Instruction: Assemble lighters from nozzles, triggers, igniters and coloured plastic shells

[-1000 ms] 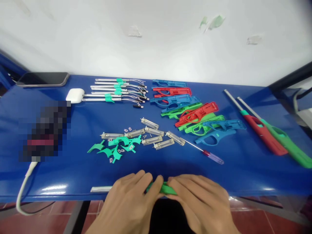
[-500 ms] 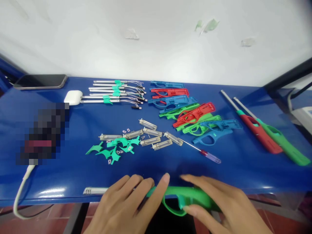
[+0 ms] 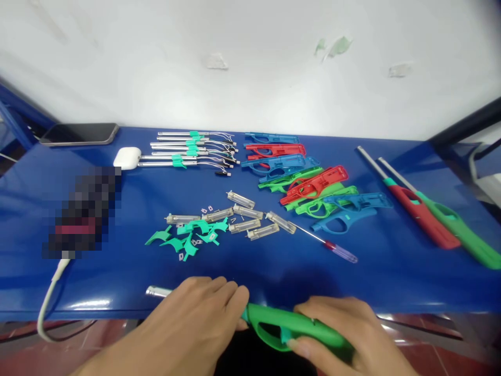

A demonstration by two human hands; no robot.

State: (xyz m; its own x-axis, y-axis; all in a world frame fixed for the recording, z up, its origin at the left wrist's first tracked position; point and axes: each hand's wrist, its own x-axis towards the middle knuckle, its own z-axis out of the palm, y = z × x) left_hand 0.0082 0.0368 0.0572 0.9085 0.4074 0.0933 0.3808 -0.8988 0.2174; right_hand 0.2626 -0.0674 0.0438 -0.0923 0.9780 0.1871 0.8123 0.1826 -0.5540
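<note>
At the table's front edge I hold a green gas lighter (image 3: pixel 270 317) with a long metal tube pointing left. My left hand (image 3: pixel 199 313) is wrapped round the tube side, just left of the trigger loop, and hides part of the tube. Around the handle on the right closes my right hand (image 3: pixel 344 329), its thumb near the teal trigger (image 3: pixel 287 334). Beyond my hands lie several teal triggers (image 3: pixel 190 245), several clear fuel tanks (image 3: pixel 245 225) and a screwdriver (image 3: pixel 340 252) with a clear and red handle.
Coloured lighter shell halves (image 3: pixel 313 183) overlap at the back centre. Metal tubes with wires (image 3: pixel 176 155) lie back left, beside a white earphone case (image 3: pixel 127 157) and a phone (image 3: pixel 80 133). Two lighters, one red (image 3: pixel 426 219), rest at the right. A white cable (image 3: pixel 50 297) hangs over the front edge.
My left hand has closed round the tube side, its fingers no longer stretched flat. The lighter has tilted, its tube tip higher and its handle lower. My right hand has closed on the handle.
</note>
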